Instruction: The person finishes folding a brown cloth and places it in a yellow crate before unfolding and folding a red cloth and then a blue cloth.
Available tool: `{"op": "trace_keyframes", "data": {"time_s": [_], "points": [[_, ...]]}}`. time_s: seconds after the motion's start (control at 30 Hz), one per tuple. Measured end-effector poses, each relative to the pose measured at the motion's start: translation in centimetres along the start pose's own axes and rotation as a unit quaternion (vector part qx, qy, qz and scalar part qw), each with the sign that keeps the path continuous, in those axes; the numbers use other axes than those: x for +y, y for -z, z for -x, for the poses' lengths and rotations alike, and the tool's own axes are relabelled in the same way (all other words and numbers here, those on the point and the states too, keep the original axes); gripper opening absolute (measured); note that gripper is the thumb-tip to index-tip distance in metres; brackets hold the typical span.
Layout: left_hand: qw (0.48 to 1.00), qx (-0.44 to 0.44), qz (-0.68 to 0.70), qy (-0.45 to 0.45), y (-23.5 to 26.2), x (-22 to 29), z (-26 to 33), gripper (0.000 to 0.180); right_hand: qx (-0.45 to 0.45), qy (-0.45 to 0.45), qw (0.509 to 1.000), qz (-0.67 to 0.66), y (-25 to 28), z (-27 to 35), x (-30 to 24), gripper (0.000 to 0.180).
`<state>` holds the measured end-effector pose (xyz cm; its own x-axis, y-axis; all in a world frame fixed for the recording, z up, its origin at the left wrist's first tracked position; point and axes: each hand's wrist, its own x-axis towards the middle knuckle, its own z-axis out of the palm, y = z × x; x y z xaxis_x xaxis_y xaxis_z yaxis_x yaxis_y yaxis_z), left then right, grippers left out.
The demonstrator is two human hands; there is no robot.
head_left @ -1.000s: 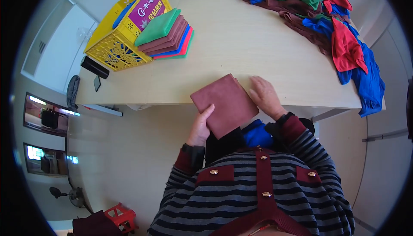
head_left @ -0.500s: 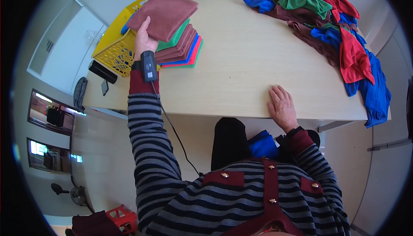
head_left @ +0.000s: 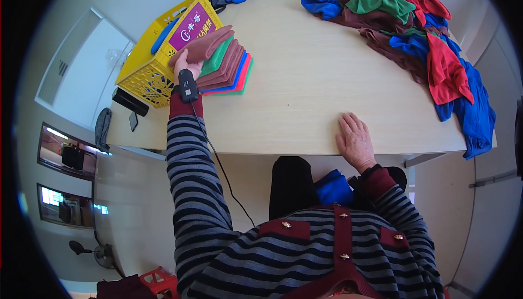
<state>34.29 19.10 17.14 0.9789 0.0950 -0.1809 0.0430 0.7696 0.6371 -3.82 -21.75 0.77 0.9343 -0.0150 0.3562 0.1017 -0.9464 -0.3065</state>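
My left hand (head_left: 187, 65) grips the near-left edge of a folded brown cloth (head_left: 205, 47), thumb on top and the other fingers mostly hidden. This cloth lies over the top of a stack of folded cloths (head_left: 229, 70), in green, brown, blue and red, at the left of the table. The green cloth (head_left: 218, 58) shows just under it. My right hand (head_left: 357, 142) lies flat on the table (head_left: 289, 124) near its front edge, fingers stretched out and holding nothing.
A yellow crate (head_left: 143, 75) with a purple panel stands left of the stack, something blue inside. Loose red, green, blue and brown cloths (head_left: 381, 2) are heaped at the right, one hanging over the edge. A black cylinder (head_left: 131, 102) and a phone (head_left: 133, 121) lie at the left.
My left hand has lowered the brown cloth from above the stack onto its top, uncovering the crate's purple panel. My right hand stays on the table.
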Motion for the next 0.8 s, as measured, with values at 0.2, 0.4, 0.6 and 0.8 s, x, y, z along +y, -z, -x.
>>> {"op": "trace_keyframes", "data": {"time_s": [0.2, 0.4, 0.6, 0.8], "points": [[1.0, 0.019, -0.01, -0.009, 0.3, -2.2, -0.4, 0.031, 0.012, -0.008, 1.0, -0.002, 0.1, 0.4, 0.2, 0.049], [0.966, -0.172, -0.084, 0.173, 2.3, 0.4, -1.8, 0.039, 0.002, -0.019, 0.999, -0.034, 0.5, 0.5, 1.0, 0.048], [0.982, 0.05, -0.168, -0.065, 5.4, 0.5, 5.3, 0.063, 0.041, -0.016, 0.998, -0.048, -0.3, 0.8, 1.6, 0.044], [0.863, -0.162, -0.463, -0.12, 6.8, -18.7, 22.8, 0.019, -0.007, -0.133, 0.974, -0.184, 3.1, 0.7, 7.0, 0.026]]}}
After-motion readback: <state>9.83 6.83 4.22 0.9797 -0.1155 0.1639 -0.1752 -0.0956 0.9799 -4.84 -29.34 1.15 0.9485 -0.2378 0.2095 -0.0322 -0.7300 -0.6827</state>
